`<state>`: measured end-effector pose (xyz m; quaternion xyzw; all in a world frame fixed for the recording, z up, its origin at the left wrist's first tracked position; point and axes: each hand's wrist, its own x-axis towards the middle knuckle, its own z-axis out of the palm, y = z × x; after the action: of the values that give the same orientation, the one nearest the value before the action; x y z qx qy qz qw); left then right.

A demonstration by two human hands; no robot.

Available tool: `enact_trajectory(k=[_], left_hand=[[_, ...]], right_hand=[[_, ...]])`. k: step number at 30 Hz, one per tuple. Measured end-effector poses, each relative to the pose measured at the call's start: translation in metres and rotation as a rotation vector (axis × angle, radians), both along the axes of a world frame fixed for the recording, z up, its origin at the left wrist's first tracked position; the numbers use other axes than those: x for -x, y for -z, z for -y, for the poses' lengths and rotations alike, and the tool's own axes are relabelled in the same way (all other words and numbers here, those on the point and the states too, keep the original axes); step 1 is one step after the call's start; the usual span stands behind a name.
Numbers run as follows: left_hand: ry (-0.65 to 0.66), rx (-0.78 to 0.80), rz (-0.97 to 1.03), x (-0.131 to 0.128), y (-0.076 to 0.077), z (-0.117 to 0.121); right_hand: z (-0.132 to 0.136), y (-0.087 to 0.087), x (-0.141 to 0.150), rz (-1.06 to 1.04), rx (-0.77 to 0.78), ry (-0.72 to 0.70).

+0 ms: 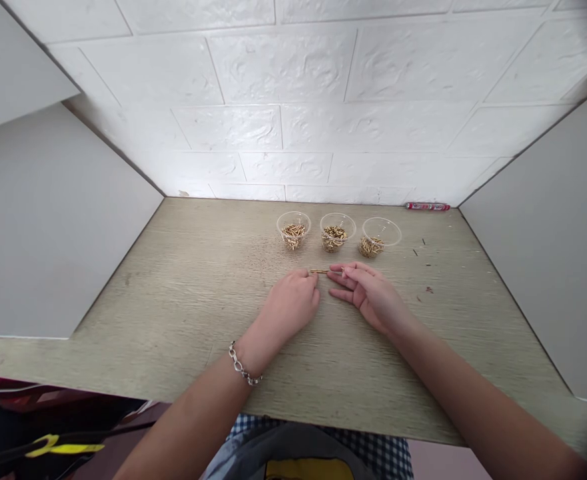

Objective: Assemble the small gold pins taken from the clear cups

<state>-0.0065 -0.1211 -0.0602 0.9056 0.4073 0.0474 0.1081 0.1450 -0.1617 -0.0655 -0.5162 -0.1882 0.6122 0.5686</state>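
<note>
My left hand (296,295) is closed, its fingertips on a thin gold-coloured metal rod (319,271) just above the tabletop. The rod's right end reaches the fingers of my right hand (366,291). There, the thumb and index finger pinch together while the other fingers stretch out to the left. What lies in that pinch is too small to make out. Behind my hands stand a left clear plastic cup (294,219), a middle clear cup (338,220) and a right clear cup (388,230). Small gold-coloured metal pins (334,238) partly fill each of them.
Crumbs (260,257) are scattered left of the cups. Several dark slivers (415,253) lie to the right on the wooden tabletop (163,293). A red tube-shaped packet (427,207) rests against the white brick-pattern wall (318,127). Grey panels (48,220) enclose both sides.
</note>
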Motion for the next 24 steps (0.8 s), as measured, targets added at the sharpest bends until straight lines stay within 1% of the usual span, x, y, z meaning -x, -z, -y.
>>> enact_trajectory(k=[11, 24], left_hand=[[-0.002, -0.006, 0.007, -0.0006, 0.0018, -0.0010], [-0.008, 0.013, 0.004, -0.0011, -0.0003, -0.0009]], right_hand=[[-0.0009, -0.0001, 0.0000, 0.004, -0.005, -0.003], [-0.0005, -0.0002, -0.0006, 0.015, 0.000, -0.006]])
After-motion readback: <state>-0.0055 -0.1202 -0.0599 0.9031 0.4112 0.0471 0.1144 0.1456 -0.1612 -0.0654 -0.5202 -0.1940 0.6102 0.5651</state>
